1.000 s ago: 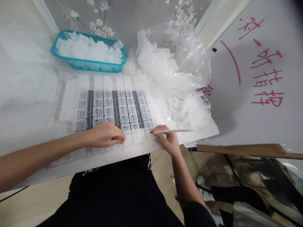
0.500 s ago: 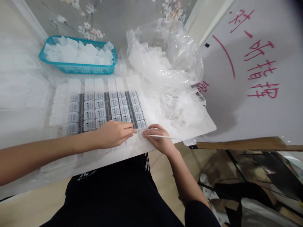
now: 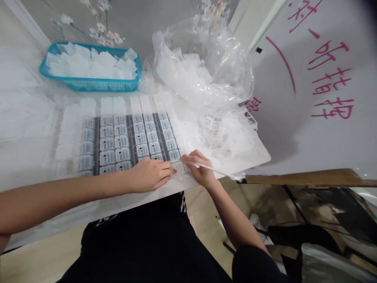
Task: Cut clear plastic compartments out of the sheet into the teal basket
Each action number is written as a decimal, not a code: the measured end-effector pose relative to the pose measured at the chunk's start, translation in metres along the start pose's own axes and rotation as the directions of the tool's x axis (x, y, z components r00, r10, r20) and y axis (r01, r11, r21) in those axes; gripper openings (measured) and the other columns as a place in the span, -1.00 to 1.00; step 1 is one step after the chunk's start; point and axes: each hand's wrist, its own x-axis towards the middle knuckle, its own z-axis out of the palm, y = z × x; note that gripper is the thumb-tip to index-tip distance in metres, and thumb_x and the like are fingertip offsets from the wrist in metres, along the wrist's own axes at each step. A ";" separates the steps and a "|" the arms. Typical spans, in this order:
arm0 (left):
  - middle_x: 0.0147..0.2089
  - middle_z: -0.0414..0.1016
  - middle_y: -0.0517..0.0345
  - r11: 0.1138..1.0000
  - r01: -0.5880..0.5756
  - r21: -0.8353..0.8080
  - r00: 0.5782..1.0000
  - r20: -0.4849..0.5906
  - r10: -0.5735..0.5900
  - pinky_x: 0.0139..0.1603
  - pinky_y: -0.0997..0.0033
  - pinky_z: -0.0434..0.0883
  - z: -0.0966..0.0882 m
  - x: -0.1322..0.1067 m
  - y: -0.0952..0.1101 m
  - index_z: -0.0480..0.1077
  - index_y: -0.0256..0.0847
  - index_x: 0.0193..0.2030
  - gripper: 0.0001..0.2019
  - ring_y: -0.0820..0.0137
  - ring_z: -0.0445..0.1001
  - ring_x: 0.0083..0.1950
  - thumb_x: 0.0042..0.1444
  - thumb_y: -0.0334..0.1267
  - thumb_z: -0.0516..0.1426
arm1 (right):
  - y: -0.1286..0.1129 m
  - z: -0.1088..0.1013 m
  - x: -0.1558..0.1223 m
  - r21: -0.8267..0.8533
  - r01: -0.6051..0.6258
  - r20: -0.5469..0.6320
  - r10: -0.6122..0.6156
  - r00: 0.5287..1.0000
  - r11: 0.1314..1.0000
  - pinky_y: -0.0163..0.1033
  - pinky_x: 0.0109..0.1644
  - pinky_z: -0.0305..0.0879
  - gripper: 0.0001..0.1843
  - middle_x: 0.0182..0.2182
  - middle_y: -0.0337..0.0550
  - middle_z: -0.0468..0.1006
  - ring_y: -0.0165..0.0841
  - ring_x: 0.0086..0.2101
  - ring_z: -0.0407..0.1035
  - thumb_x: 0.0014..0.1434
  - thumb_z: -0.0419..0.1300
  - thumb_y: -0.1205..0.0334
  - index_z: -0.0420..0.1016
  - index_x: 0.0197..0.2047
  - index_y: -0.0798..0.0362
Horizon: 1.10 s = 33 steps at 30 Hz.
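The left hand point(image 3: 154, 175) had come across to join the right point(image 3: 201, 169) at the near end of the rightmost row of clear cases point(image 3: 171, 144) on the surface point(image 3: 188, 137) — concentrating work there. Right fingers pinched a white stick point(image 3: 220, 172); the left's grip I couldn't tell.

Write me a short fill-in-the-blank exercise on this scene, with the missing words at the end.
1. The thin white stick is held in the person's ____.
2. In the picture, the basket stands to the ____ of the plastic bag.
3. The rows of small boxes lie ____ the basket and the person's body.
4. The sleeve in view is coloured ____.

Missing words: right hand; left; between; black.
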 end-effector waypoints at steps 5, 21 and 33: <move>0.02 0.51 0.03 0.999 0.017 -0.041 0.999 0.047 -0.015 -0.42 0.43 0.27 0.000 0.003 -0.002 0.37 -0.11 0.19 -0.63 0.33 0.50 -0.14 0.37 -0.14 -0.10 | -0.001 -0.025 0.005 0.116 -0.185 -0.110 0.198 0.974 0.976 -0.02 -0.02 0.41 -0.89 -0.26 -0.16 0.61 -0.25 -0.18 0.48 0.25 0.23 0.23 0.61 -0.20 -0.09; -0.20 0.48 0.08 0.999 0.020 0.025 0.983 0.179 -0.024 -0.53 0.43 0.09 -0.003 0.021 0.002 0.15 0.06 0.38 -0.52 0.36 0.44 -0.39 0.34 -0.10 -0.09 | 0.012 -0.028 -0.010 0.166 -0.354 0.088 0.343 0.935 0.920 -0.06 0.04 0.43 -0.82 -0.18 -0.10 0.64 -0.25 -0.10 0.50 0.21 0.28 0.10 0.64 -0.16 -0.06; -0.22 0.50 0.07 0.999 0.037 0.023 0.979 0.199 -0.041 -0.48 0.42 0.16 -0.007 0.026 0.003 0.17 -0.01 0.36 -0.52 0.36 0.42 -0.44 0.33 -0.09 -0.05 | 0.010 -0.038 -0.009 -0.309 0.133 0.317 -0.029 0.948 0.942 0.11 0.10 0.31 -0.67 -0.03 -0.20 0.62 -0.16 -0.01 0.38 0.31 0.13 0.28 0.52 0.09 -0.20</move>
